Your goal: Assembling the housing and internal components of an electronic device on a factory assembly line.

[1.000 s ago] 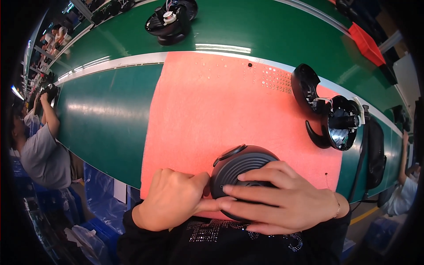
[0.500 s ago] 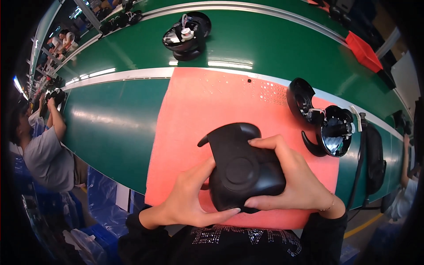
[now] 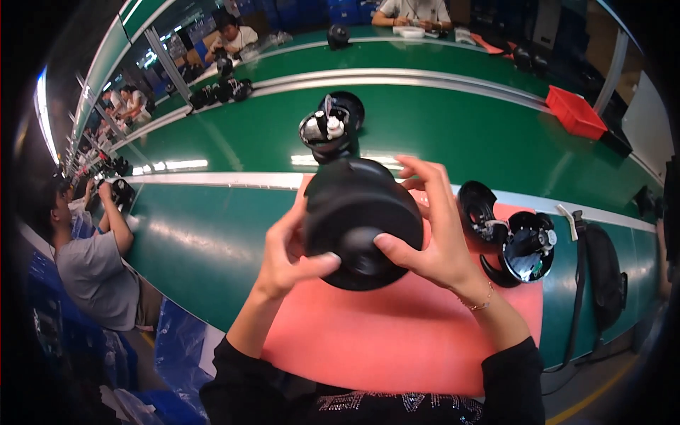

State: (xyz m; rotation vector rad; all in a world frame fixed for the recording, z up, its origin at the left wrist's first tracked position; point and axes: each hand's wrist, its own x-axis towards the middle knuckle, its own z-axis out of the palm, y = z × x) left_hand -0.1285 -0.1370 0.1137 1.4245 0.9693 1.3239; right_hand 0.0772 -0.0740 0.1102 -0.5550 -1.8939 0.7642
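A black, rounded plastic appliance housing (image 3: pixel 340 209) is held up above the pink mat (image 3: pixel 382 340), a round disc-shaped face turned toward me and blurred by motion. My left hand (image 3: pixel 287 251) grips its left side, thumb across the lower front. On the right side, my right hand (image 3: pixel 439 244) holds it with the thumb pressed near the middle of the round face and the other fingers raised around the far edge. To the right lies an opened black housing (image 3: pixel 528 251) with wires and inner parts showing, joined by wires to a curved black shell (image 3: pixel 474 205).
Beyond the mat, a similar black unit (image 3: pixel 333 131) with exposed parts sits on the green conveyor (image 3: pixel 241 131). At far right are a red bin (image 3: pixel 575 113) and a black strapped pouch (image 3: pixel 602 276). A co-worker (image 3: pixel 99 262) works at the left; others sit across.
Both hands have raised the housing and moved it away from me, tilting it so its round face shows differently. The view has also tilted up, revealing more of the far workstations.
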